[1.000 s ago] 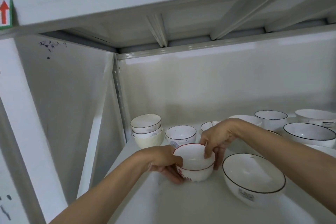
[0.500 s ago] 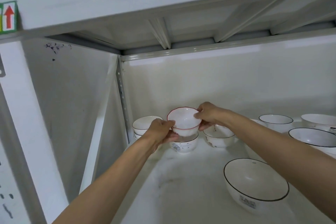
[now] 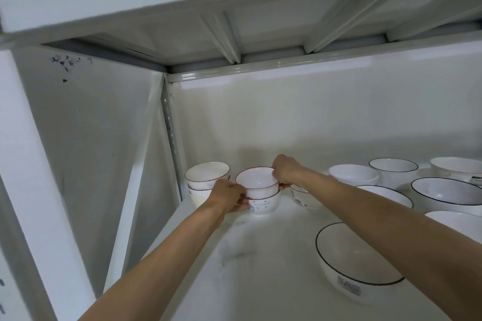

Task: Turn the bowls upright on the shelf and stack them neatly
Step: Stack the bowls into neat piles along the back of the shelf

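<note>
Item: red-rimmed bowl (image 3: 257, 180), upright, nested in the flower-print bowl (image 3: 263, 205) at shelf (image 3: 260, 281) 11 o'clock. My left hand (image 3: 229, 197) and right hand (image 3: 287, 171) grip opposite rims, to seat it level. Three-bowl stack (image 3: 207, 181) at its 9 o'clock.

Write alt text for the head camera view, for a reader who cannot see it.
Two bare hands, left hand and right hand, hold a small white red-rimmed ceramic bowl nested upright in a white bowl with a blue flower mark on a white metal shelf. A stack of dark-rimmed white bowls stands left; more upright white bowls sit right.
</note>
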A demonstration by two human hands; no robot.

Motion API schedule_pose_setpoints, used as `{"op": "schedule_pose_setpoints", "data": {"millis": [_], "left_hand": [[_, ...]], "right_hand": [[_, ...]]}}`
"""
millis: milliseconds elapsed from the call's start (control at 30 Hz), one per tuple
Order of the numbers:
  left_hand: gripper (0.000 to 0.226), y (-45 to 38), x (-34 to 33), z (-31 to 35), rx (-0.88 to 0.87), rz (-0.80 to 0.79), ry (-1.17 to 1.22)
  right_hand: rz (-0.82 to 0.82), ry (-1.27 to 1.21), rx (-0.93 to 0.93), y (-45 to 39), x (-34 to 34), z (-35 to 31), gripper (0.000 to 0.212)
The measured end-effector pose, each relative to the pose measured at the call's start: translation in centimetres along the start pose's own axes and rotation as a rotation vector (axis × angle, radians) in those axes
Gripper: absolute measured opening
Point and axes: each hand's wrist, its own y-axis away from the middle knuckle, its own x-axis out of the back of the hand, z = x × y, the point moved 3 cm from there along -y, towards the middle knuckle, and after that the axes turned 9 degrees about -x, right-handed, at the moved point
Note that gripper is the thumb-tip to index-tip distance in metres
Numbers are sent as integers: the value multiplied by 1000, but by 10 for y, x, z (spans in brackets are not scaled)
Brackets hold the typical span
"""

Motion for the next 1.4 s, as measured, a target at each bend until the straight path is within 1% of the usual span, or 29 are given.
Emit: {"op": "schedule_pose_setpoints", "data": {"millis": [67,167,233,333,400,500,600,633,667,733,767,833,867,933,1000,1167,1267,1300,1400], "left_hand": [[12,1,1,-3,11,13,-24],[14,0,2,-6,10,24,-70],[16,-1,4,-7,-15,21,-148],[24,-5,5,-10,-95,-9,-365],[23,-3,5,-9,-148,-45,-494],[25,1,6,-4,-215,-47,-712],[23,8,4,8,-280,-37,-873],[22,12,-1,14,-299,-78,-878],[23,17,-8,18,-294,-157,-825],[27,30,-28,23,-198,-370,-616],[31,39,-39,25,-128,-477,-538],[39,53,-57,25,-8,-668,-479],[43,58,-66,24,32,-748,-465],[51,66,-79,24,69,-870,-449],[55,70,-88,25,68,-940,-452],[53,77,-99,25,84,-1053,-440],[50,81,-98,22,119,-1155,-407],[51,81,-96,21,133,-1180,-392],[55,81,-95,19,160,-1236,-327]], "right_hand": [[11,46,-2,1,-3,-1,24],[3,104,-3,2,-7,-1,27],[-4,140,1,2,-8,-1,27],[-1,186,-10,3,-7,-1,15],[2,199,-19,2,-8,-1,26],[18,178,-11,1,-4,0,25],[95,211,44,11,16,2,24],[125,221,78,16,24,3,25],[137,218,102,21,32,5,27],[69,174,113,33,45,10,26],[-10,151,104,39,50,14,25],[-204,135,65,54,58,24,27],[-294,138,47,62,61,31,28],[-411,147,23,73,65,45,28],[-472,159,18,82,68,59,28],[-549,130,-33,104,80,93,28],[-604,128,-90,119,87,112,21],[-624,128,-111,125,88,117,23],[-691,126,-168,135,89,133,40]]}}
